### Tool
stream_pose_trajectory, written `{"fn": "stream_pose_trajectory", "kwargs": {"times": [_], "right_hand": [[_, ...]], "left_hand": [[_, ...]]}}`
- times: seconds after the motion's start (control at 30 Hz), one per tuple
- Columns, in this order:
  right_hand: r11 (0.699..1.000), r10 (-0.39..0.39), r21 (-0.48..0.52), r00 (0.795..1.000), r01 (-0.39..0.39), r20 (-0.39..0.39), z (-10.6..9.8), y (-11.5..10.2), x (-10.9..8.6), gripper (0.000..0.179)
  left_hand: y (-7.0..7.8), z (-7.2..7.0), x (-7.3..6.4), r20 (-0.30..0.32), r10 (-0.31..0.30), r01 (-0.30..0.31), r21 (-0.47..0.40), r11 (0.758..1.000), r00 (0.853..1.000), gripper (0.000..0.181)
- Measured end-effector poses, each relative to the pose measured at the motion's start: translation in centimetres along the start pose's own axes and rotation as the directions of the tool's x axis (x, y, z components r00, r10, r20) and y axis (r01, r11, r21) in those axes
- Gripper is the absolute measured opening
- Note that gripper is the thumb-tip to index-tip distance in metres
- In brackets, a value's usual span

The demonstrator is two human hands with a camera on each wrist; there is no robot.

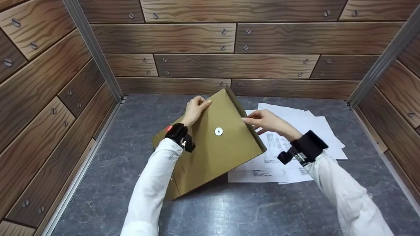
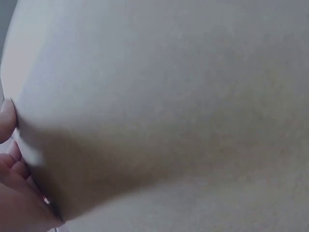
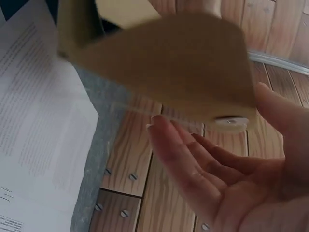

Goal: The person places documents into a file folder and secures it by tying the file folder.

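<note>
A brown cardboard document envelope (image 1: pixel 226 154) with a round white button (image 1: pixel 218 131) on its face stands tilted above the grey table. My left hand (image 1: pixel 196 109) grips its upper left edge, thumb on the face and fingers behind. At the right edge is my right hand (image 1: pixel 262 120), thumb right at the border of the flap (image 3: pixel 169 72). In the right wrist view the fingers (image 3: pixel 178 164) spread loosely beneath that flap, with a gap between. A second fastener (image 3: pixel 231 121) shows at the flap's lower border. The envelope's inside is mostly hidden.
Several printed white sheets (image 1: pixel 323 137) lie overlapping on the table (image 1: pixel 131 144), right of the envelope and partly under my right arm. Wood-patterned walls (image 1: pixel 275 37) close off the back and both sides, with metal strips (image 1: pixel 380 62) at the corners.
</note>
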State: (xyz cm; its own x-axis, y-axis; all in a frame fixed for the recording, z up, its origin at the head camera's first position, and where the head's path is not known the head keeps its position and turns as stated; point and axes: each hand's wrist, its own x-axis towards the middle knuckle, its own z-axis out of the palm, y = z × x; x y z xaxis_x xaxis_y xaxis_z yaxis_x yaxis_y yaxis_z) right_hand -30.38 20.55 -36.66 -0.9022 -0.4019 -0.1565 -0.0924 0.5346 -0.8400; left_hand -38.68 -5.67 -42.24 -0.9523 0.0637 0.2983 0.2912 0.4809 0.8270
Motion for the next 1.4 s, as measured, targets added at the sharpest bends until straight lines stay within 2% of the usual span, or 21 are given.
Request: {"fn": "stream_pose_trajectory", "kwargs": {"times": [0.03,0.1,0.2,0.3,0.37,0.5,0.6,0.7,0.77,0.87,0.97,1.07,1.2,1.3,1.4], "right_hand": [[1.000,-0.006,-0.017,1.000,0.006,-0.009,0.0,0.1,0.1,0.041],[1.000,-0.020,0.014,1.000,0.020,-0.015,-0.2,0.4,0.1,0.026],[0.982,-0.060,0.182,0.998,0.057,0.011,-0.9,1.5,0.2,0.013],[0.915,-0.099,0.400,0.992,0.059,0.081,-1.6,2.8,0.1,0.010],[0.864,-0.105,0.502,0.988,0.034,0.114,-1.8,3.5,0.2,0.012],[0.788,-0.076,0.615,0.988,-0.021,0.131,-1.5,4.3,0.2,0.017],[0.735,-0.054,0.677,0.992,-0.037,0.113,-1.1,4.3,0.4,0.021],[0.688,-0.030,0.725,0.997,-0.031,0.071,-0.5,3.9,0.6,0.022],[0.666,-0.018,0.746,0.999,-0.015,0.036,0.0,3.7,0.8,0.021],[0.627,-0.013,0.779,1.000,0.026,-0.023,0.8,3.3,1.1,0.019],[0.598,-0.007,0.799,0.998,0.061,-0.070,1.6,2.9,1.4,0.018],[0.596,-0.004,0.799,0.995,0.081,-0.098,2.1,2.7,1.8,0.016],[0.628,0.013,0.773,0.992,0.089,-0.125,2.5,2.6,1.9,0.014],[0.673,0.045,0.737,0.990,0.067,-0.131,2.5,2.6,1.9,0.016],[0.741,0.084,0.671,0.987,0.027,-0.133,2.5,2.8,1.8,0.020]], "left_hand": [[0.2,0.0,0.0,-0.005,0.001,-0.001,0.008,1.000,1.000,0.023],[0.7,-0.1,-0.1,-0.016,0.001,-0.001,0.023,1.000,1.000,0.023],[1.2,-0.2,-0.2,-0.025,-0.002,0.002,0.024,1.000,1.000,0.023],[1.6,-0.2,-0.2,-0.020,0.011,-0.011,0.011,1.000,1.000,0.024],[1.7,-0.2,-0.1,-0.003,0.027,-0.027,0.015,1.000,1.000,0.025],[1.8,0.2,0.1,0.042,0.047,-0.051,0.081,0.995,0.998,0.029],[2.0,0.5,-0.1,0.039,0.040,-0.046,0.160,0.986,0.998,0.034],[3.0,1.0,-0.6,0.018,0.036,-0.039,0.245,0.969,0.999,0.040],[4.2,1.6,-1.1,0.025,0.043,-0.049,0.292,0.955,0.999,0.047],[6.5,2.8,-2.1,0.094,0.062,-0.094,0.379,0.921,0.994,0.058],[8.4,4.2,-3.2,0.196,0.047,-0.134,0.459,0.878,0.979,0.065],[9.5,5.3,-4.1,0.256,0.001,-0.142,0.533,0.834,0.967,0.062],[10.0,5.6,-4.5,0.243,-0.054,-0.109,0.606,0.788,0.968,0.048],[10.0,5.2,-4.5,0.221,-0.047,-0.107,0.638,0.762,0.974,0.029],[9.9,4.7,-4.5,0.206,0.015,-0.152,0.669,0.728,0.978,0.014]]}}
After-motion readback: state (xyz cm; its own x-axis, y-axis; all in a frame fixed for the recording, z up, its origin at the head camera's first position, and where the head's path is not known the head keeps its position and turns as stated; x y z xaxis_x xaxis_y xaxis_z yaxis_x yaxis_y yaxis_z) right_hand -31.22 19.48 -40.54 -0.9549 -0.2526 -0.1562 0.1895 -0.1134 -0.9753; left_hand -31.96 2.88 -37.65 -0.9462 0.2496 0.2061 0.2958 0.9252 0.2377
